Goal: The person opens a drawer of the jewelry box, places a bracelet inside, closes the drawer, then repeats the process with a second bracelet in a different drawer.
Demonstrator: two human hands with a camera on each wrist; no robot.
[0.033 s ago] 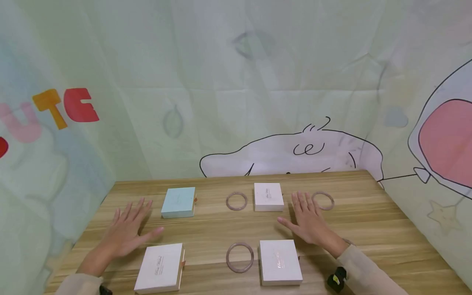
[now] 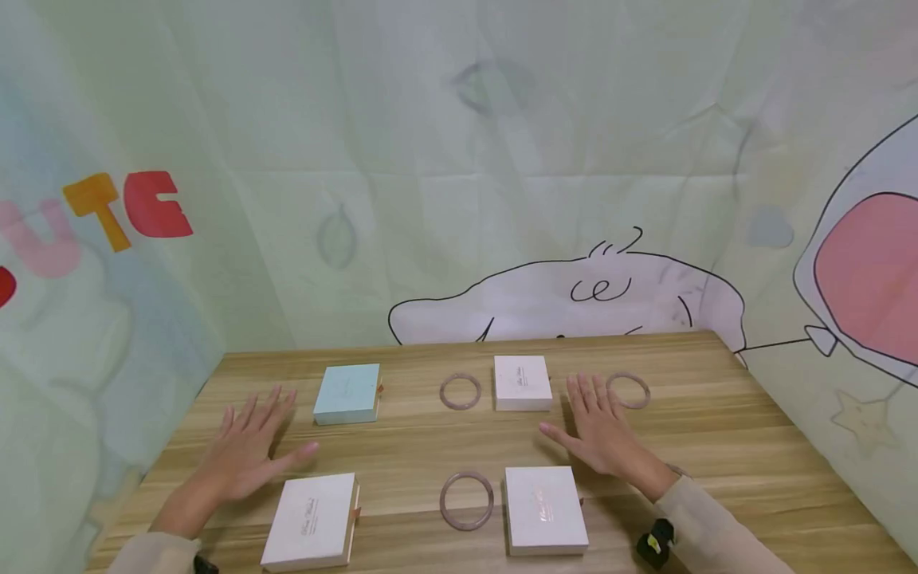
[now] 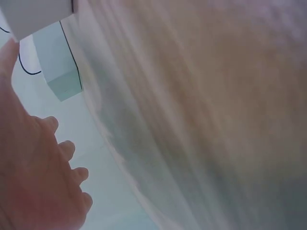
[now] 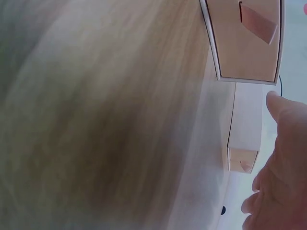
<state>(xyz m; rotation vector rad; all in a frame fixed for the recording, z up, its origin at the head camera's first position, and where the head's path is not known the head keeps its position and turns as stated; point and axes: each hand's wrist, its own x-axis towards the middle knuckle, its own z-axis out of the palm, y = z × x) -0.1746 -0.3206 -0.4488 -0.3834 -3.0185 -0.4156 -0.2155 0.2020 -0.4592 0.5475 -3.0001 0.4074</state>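
My left hand (image 2: 240, 454), fingers spread, is held palm down at the left of the table, holding nothing. A pale blue box (image 2: 348, 392) lies beyond its thumb, and a white box (image 2: 311, 520) lies nearer me. Spread likewise, my right hand (image 2: 598, 426) is between the far white box (image 2: 522, 383) and the near white box with pinkish lettering (image 2: 545, 506). Its fingertips overlap the left edge of a greyish-purple bangle (image 2: 648, 390) in the head view; contact cannot be told. Another ring (image 2: 678, 470) is mostly hidden by the right wrist.
Two more bangles, a far one (image 2: 441, 391) and a near one (image 2: 442, 510), lie mid-table. The wooden table (image 2: 409, 446) ends at a printed cloth backdrop (image 2: 402, 215) behind and at both sides. An orange-brown ribbon tab (image 4: 259, 23) sticks out of a box's side in the right wrist view.
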